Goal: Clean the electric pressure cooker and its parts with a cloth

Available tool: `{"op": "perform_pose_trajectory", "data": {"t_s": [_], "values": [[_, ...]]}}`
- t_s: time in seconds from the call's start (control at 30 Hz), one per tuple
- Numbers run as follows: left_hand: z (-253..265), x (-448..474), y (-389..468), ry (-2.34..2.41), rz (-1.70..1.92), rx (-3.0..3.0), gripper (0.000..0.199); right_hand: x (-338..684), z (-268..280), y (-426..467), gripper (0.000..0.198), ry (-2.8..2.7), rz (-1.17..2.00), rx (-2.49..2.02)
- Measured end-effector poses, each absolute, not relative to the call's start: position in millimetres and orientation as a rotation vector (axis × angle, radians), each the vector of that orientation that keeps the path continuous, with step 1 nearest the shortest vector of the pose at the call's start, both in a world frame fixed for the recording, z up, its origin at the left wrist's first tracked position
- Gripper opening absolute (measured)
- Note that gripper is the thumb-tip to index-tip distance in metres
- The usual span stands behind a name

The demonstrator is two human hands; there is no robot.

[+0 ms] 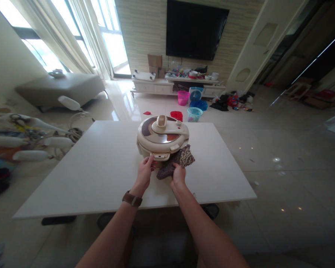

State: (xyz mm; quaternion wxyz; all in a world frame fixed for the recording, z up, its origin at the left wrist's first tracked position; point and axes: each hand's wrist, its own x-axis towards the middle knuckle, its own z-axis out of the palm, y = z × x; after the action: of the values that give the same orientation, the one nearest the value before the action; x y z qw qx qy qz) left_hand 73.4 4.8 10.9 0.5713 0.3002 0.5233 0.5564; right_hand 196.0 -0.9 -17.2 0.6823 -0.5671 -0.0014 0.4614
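Note:
A cream electric pressure cooker (163, 137) with a shiny brown-patterned lid stands on the white table (100, 178), close to its far edge. My left hand (146, 170) has its fingers closed at the cooker's front handle (160, 156). In my right hand (179, 175) is a dark brown cloth (167, 170) with a beige-patterned part, bunched up against the lower front of the cooker. The thumb lies on top of the cloth; the other fingers are hidden beneath it. A brown-strapped watch is on my left wrist.
Beyond the table are a red basin (176, 115), a light-blue basket (194, 114) and a pink bin (183, 98) on the floor. A cluttered white TV cabinet (153, 87) stands by the wall. White lamp-like pieces (58, 142) with cables crowd the table's left side.

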Motion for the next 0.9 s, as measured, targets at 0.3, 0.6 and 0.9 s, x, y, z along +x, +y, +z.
{"op": "perform_pose_trajectory", "data": {"t_s": [0.3, 0.6, 0.9], "values": [[9.4, 72.8, 5.3, 1.230, 1.306, 0.700, 0.070, 197.8, -23.8, 0.5, 0.019, -0.043, 1.045, -1.312], [9.6, 73.2, 4.4, 1.238, 1.307, 0.708, 0.068, 194.9, -31.8, 1.8, 0.019, -0.089, 1.017, -1.305], [11.6, 74.1, 4.7, 1.240, 1.301, 0.708, 0.070, 213.2, -33.4, 17.8, 0.020, -0.187, 0.953, -1.367]]}}
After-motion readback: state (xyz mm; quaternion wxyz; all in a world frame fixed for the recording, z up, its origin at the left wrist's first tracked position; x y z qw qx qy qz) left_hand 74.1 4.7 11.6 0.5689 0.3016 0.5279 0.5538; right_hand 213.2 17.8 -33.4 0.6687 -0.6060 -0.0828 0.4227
